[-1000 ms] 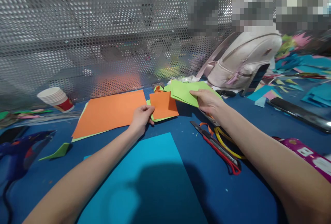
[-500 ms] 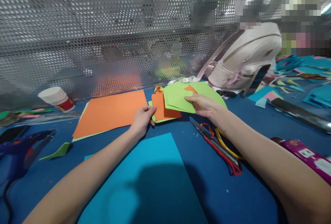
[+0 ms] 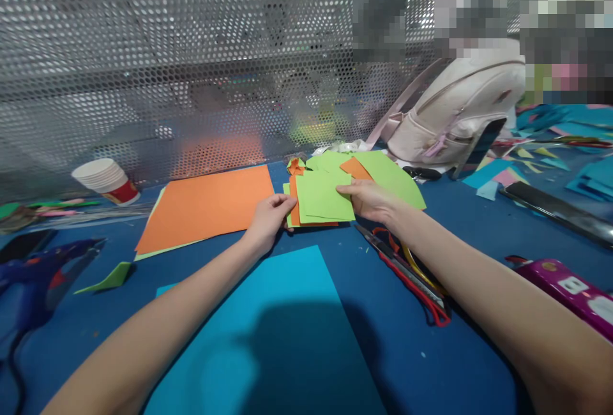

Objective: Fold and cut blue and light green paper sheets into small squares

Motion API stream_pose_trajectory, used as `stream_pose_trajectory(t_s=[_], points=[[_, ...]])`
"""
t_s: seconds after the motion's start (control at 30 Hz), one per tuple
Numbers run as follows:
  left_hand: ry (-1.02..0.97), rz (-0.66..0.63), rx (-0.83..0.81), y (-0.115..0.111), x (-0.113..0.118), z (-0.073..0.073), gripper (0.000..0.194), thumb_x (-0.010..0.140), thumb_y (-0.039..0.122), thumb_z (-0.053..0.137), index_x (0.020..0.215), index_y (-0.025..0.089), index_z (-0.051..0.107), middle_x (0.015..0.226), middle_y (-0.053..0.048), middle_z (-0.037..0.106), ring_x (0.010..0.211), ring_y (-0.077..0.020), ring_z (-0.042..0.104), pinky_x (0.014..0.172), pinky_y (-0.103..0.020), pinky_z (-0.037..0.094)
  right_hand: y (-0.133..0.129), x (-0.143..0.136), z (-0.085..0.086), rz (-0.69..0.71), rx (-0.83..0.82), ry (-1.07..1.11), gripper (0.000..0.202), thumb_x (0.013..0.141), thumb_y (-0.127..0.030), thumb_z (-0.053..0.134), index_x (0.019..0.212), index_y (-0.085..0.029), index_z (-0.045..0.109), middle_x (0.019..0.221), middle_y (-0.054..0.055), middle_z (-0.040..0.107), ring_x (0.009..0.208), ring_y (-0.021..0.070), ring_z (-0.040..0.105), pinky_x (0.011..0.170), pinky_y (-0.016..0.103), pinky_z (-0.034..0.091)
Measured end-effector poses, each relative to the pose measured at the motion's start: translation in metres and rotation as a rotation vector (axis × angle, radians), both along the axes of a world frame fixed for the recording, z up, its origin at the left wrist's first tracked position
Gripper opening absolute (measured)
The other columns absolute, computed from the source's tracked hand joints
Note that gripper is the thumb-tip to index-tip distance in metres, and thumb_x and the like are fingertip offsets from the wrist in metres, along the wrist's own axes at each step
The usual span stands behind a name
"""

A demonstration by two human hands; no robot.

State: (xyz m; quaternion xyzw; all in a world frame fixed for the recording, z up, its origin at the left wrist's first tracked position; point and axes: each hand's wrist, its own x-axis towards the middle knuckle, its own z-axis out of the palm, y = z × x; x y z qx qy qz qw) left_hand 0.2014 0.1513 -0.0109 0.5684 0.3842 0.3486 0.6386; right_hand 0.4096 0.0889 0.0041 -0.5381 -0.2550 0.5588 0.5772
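My left hand [image 3: 271,217] pinches the left edge of a small stack of orange and green paper pieces near the middle. From the right, my right hand [image 3: 366,201] grips green paper squares [image 3: 323,196], which lie over an orange piece [image 3: 294,201]. Behind them are larger green paper [image 3: 393,175] and an orange scrap [image 3: 355,168]. A big orange sheet [image 3: 211,204] is left of my left hand, with a pale green sheet under it. Blue paper [image 3: 268,325] lies between my forearms.
Red-handled scissors and a cutter [image 3: 407,274] lie beside my right forearm. Paper cups [image 3: 106,182] and a blue glue gun [image 3: 43,274] are at left. A pink backpack [image 3: 460,108] stands against the perforated metal panel [image 3: 191,64]. A purple case [image 3: 565,294] is at right.
The green squares in my right hand have moved left and down, now covering most of the orange piece. My left hand has shifted slightly right, still at the stack's left edge.
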Motion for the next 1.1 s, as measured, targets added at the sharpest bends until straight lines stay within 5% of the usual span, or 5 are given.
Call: stream_pose_trajectory(t_s=[0.3,0.53,0.83,1.1], points=[[-0.026,0.042,0.085,0.001,0.000,-0.003,0.021,0.065,0.031,0.077,0.073,0.015,0.066,0.069,0.001,0.065,0.062,-0.0104,0.056,0.058,-0.021,0.044,-0.001,-0.004,-0.001,-0.008,0.067,-0.030,0.014,0.075,-0.004,0.070,0.078,-0.018,0.066,0.077,0.005,0.077,0.073,0.0192,0.072,0.079,0.034,0.058],[0.038,0.097,0.220,-0.001,-0.003,0.000,0.016,0.066,0.027,0.075,0.069,0.017,0.063,0.065,0.004,0.059,0.060,-0.0094,0.048,0.056,-0.020,0.036,-0.001,0.000,-0.007,-0.040,0.068,-0.091,0.014,0.072,-0.012,0.075,0.082,-0.019,0.068,0.079,0.002,0.077,0.073,0.0159,0.071,0.072,0.028,0.055],[0.076,-0.006,0.351,-0.011,-0.003,0.003,0.017,0.076,0.034,0.068,0.079,0.018,0.063,0.066,0.003,0.058,0.058,-0.0106,0.050,0.055,-0.020,0.038,-0.002,-0.010,-0.005,0.014,0.134,-0.088,0.025,0.064,-0.011,0.074,0.079,-0.022,0.058,0.074,0.001,0.075,0.066,0.0170,0.069,0.062,0.028,0.054],[0.093,-0.048,0.605,-0.013,-0.004,0.006,0.002,0.079,0.019,0.063,0.079,0.018,0.065,0.097,-0.007,0.066,0.098,-0.0214,0.059,0.093,-0.031,0.046,-0.002,-0.011,-0.003,-0.028,0.350,-0.157,0.039,0.055,-0.016,0.079,0.089,-0.026,0.062,0.084,-0.004,0.074,0.081,0.0144,0.066,0.078,0.026,0.051]])
